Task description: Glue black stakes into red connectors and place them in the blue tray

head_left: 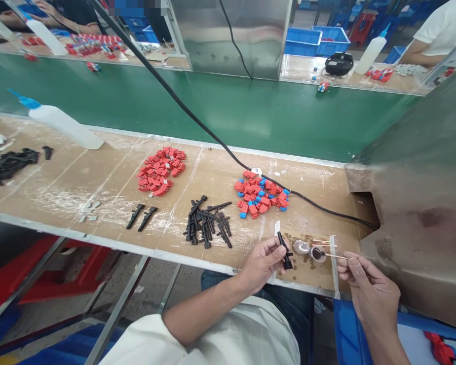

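Observation:
Between the thumb and fingers of my left hand (264, 261) is a black toy gun part (285, 251), held near the table's front edge. My right hand (368, 284) pinches a thin wooden stick (337, 256), whose far tip reaches into a small round pot (317, 253) of dark liquid. A clear round lid or cup (301, 247) lies beside that pot. Left of my left hand is a pile of black toy gun parts (207, 223), with two more black parts (140, 218) set apart. Red and blue plastic pieces (260, 195) are heaped behind my left hand.
Red pieces (161, 170) and small grey pieces (89, 210) lie farther left, near a white squeeze bottle (66, 124). A black cable (197, 119) crosses to a metal housing (421, 203) at right. A blue bin (349, 329) stands below. Other people sit beyond the green belt (231, 111).

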`<state>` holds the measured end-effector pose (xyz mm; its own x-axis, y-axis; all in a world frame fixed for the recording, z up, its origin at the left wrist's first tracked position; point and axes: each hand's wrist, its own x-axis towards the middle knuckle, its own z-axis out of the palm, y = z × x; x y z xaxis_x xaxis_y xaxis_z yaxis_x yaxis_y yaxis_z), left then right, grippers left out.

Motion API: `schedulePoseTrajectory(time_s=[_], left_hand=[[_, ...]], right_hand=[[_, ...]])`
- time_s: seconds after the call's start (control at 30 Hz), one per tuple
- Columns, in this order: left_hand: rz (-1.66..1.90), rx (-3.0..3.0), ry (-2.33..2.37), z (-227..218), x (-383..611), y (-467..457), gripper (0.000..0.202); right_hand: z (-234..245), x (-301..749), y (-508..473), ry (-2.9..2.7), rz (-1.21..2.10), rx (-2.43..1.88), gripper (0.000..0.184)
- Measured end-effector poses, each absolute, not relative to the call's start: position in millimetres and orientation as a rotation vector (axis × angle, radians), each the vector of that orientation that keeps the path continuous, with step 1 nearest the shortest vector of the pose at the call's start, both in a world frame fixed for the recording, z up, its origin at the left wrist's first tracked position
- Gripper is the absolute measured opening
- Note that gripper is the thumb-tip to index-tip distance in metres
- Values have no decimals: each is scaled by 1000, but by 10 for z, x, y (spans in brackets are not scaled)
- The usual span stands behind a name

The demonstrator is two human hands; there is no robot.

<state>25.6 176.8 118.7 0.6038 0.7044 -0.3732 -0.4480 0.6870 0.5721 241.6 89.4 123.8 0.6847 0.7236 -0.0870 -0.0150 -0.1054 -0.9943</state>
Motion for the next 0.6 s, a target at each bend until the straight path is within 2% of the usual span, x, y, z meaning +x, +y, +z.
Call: schedulePoseTrajectory(time_s=[0.2, 0.43, 0.6], left_hand=[[695, 444, 614, 1231, 263, 1755, 54], [710, 465, 630, 1243, 254, 1762, 52], [711, 454, 646, 1245, 257, 1758, 52]], right_hand=[[1309, 2387, 921, -326, 920, -1513, 49], [1311, 2299, 766, -804, 487, -1813, 43], [1292, 2287, 783, -753, 508, -1792, 45]])
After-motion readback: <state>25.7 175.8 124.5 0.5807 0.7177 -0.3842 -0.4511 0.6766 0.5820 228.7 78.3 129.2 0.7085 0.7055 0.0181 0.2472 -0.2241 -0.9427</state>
